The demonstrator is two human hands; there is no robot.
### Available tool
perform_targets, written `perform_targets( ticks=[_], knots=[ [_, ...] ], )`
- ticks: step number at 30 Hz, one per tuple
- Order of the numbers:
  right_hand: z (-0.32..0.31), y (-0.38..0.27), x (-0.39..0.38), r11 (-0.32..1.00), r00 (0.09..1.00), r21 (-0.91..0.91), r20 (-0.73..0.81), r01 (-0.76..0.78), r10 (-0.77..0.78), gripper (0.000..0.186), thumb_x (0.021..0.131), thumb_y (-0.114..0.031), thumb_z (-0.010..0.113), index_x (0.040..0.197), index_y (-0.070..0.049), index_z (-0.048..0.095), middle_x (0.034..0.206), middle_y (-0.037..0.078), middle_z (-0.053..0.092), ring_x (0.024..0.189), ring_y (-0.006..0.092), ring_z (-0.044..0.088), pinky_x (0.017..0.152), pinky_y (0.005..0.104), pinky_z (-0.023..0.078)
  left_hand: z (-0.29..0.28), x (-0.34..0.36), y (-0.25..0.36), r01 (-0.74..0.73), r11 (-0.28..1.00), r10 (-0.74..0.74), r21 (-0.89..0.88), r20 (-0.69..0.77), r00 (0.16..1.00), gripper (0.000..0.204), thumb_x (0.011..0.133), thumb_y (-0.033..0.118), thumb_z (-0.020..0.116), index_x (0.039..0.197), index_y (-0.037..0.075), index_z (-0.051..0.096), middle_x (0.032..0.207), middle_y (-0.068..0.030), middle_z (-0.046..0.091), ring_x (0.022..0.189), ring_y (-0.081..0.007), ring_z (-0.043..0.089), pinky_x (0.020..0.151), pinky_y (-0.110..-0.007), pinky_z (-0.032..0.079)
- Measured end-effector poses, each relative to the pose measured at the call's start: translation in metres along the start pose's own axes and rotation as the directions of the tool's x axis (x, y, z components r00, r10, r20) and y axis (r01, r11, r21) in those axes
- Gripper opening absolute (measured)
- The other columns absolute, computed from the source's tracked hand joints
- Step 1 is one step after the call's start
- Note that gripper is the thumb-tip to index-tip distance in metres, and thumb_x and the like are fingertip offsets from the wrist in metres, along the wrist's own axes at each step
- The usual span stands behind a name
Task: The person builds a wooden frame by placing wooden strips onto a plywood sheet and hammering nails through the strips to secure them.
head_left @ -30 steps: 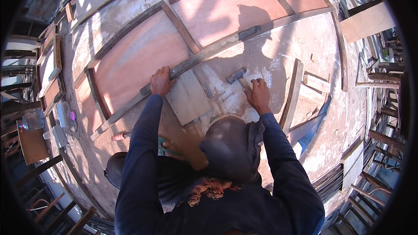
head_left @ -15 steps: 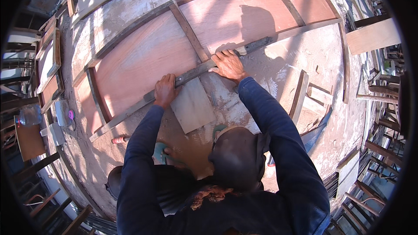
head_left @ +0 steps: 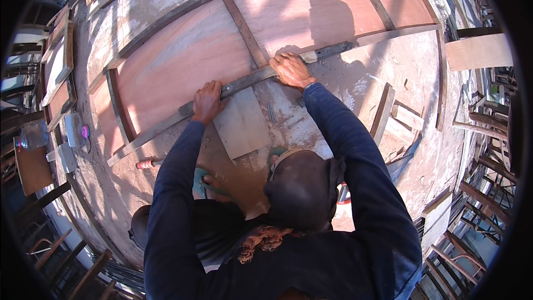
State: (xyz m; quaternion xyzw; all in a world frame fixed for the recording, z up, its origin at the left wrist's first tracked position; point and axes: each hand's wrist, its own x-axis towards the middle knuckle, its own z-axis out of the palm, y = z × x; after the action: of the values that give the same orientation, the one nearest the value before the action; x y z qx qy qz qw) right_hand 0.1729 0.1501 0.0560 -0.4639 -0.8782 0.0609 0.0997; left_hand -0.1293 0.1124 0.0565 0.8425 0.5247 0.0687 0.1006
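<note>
A large wooden frame, backed with pinkish plywood (head_left: 177, 61), lies on the ground in front of me. Along its near rail (head_left: 150, 135) runs a dark wooden strip (head_left: 248, 81) with a paler patch toward its right end. My left hand (head_left: 208, 101) is closed around the strip's left part, fingers over the far side. Farther right, my right hand (head_left: 291, 70) grips the same strip, fingers curled over it, just right of where a crosspiece (head_left: 242, 29) meets the rail. The strip's underside is hidden.
A loose plywood piece (head_left: 242, 124) lies between my arms, near my feet. At left are a red-handled tool (head_left: 149, 164), a clear plastic bottle (head_left: 34, 135) and a small pink object (head_left: 85, 131). Wood offcuts (head_left: 383, 112) lie at right, with stacked timber along both sides.
The view has shifted slightly, so the frame sits a little higher in the picture. Both hands keep their hold on the strip, with hardly any movement along it.
</note>
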Motion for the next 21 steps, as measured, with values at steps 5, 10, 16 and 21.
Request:
perform_targets(
  ticks=[5,10,16,21],
  knots=[
    [0.001,0.007,-0.007,0.997,0.998,0.056,0.002,0.057,-0.057,0.010,0.083,-0.012,0.054,0.086,-0.005,0.060,0.091,0.009,0.065,0.094,0.0276,0.062,0.081,0.0403,0.055,0.000,-0.011,0.005,-0.002,0.999,0.003,-0.037,0.028,1.000,0.044,0.068,0.031,0.081,0.096,0.010,0.055,0.092,-0.0059,0.058,0.092,-0.0234,0.060,0.071,-0.040,0.049],
    [0.000,0.009,-0.018,0.999,0.998,0.032,0.068,0.013,-0.015,0.013,0.086,-0.013,0.053,0.095,-0.007,0.060,0.095,0.010,0.066,0.105,0.0290,0.060,0.086,0.0464,0.052,-0.025,0.009,0.037,-0.034,0.990,0.002,0.140,0.224,0.975,0.052,0.066,0.039,0.082,0.099,0.008,0.056,0.101,-0.0089,0.058,0.101,-0.0264,0.059,0.075,-0.042,0.049],
    [-0.010,0.002,-0.007,0.998,0.994,0.010,0.096,-0.055,0.054,0.016,0.079,-0.011,0.058,0.095,-0.006,0.060,0.090,0.014,0.068,0.091,0.0331,0.066,0.080,0.0460,0.053,0.010,0.055,0.077,-0.001,0.980,0.009,-0.200,0.040,0.999,0.053,0.065,0.033,0.084,0.100,0.006,0.056,0.107,-0.0099,0.060,0.106,-0.0283,0.058,0.081,-0.045,0.046],
    [-0.001,0.012,-0.015,0.998,0.996,-0.054,0.087,-0.029,0.034,0.017,0.082,-0.013,0.056,0.097,-0.005,0.060,0.097,0.015,0.068,0.096,0.0349,0.066,0.082,0.0498,0.052,0.031,0.064,0.107,0.201,0.970,-0.200,-0.136,0.019,0.980,0.045,0.065,0.024,0.080,0.099,0.007,0.056,0.102,-0.0102,0.063,0.102,-0.0269,0.061,0.078,-0.045,0.045]
  ],
)
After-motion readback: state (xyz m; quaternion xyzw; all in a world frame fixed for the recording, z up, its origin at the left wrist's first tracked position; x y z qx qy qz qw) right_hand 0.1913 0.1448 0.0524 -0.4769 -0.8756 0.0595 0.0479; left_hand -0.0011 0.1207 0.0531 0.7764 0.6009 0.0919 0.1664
